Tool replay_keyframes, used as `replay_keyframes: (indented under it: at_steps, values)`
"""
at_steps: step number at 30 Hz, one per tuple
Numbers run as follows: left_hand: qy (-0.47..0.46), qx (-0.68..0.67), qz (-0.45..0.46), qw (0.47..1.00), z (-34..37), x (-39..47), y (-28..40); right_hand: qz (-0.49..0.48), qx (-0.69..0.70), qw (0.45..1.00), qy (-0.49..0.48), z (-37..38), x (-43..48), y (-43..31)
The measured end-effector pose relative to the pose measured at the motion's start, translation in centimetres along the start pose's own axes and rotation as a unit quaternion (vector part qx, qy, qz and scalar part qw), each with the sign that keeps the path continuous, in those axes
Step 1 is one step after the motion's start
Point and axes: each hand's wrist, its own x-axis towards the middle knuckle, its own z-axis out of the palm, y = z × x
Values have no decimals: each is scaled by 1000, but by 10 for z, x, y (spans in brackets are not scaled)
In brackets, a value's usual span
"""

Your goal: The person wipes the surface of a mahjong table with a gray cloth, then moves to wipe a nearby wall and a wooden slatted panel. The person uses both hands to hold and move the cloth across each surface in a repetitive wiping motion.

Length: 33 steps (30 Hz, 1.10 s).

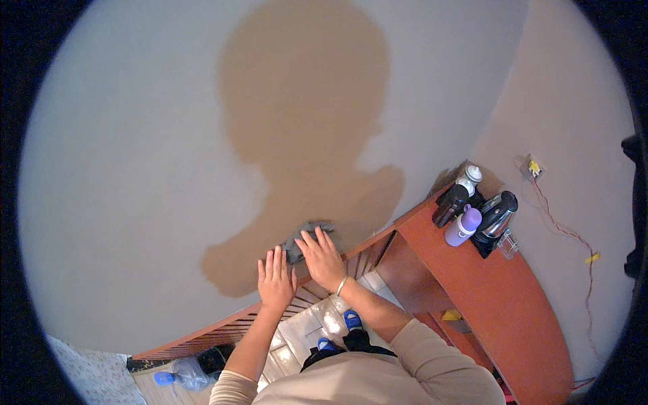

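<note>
A crumpled grey cloth [296,248] lies against the pale wall [152,152], just above the reddish-brown top rail of slatted wood panelling [238,319]. My right hand [322,257], with a bangle at the wrist, rests flat over the cloth's right part, fingers spread. At the cloth's lower left edge is my left hand [276,281], palm towards the wall and fingers extended; whether it presses on the cloth is unclear. Part of the cloth is hidden under the right hand. A large shadow of head and arms falls on the wall.
To the right, a reddish-brown wooden cabinet [486,298] carries a purple-capped bottle [463,228], a black tumbler [450,205], and an electric kettle [496,215]. A twisted wire [562,230] hangs from an open wall box [532,168]. A plastic bag [191,373] sits on the lower left.
</note>
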Motion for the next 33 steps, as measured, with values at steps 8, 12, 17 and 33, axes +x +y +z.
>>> replay_keyframes:
  at_steps: [8, 12, 17, 33]
  values:
    - [120, -23, 6, 992, -3, 47, 20, -29, -65, 991, 111, -49, 28, 26]
    - [99, 7, 27, 995, 1, 64, 41, -3, -64, 990, 122, -59, 18, 51]
    - [72, 24, 38, 996, 3, 73, 55, 31, -21, 994, 105, -51, 3, 70]
    - [-72, 126, 131, 981, 49, 131, 157, 108, 85, 981, 137, -36, -52, 202]
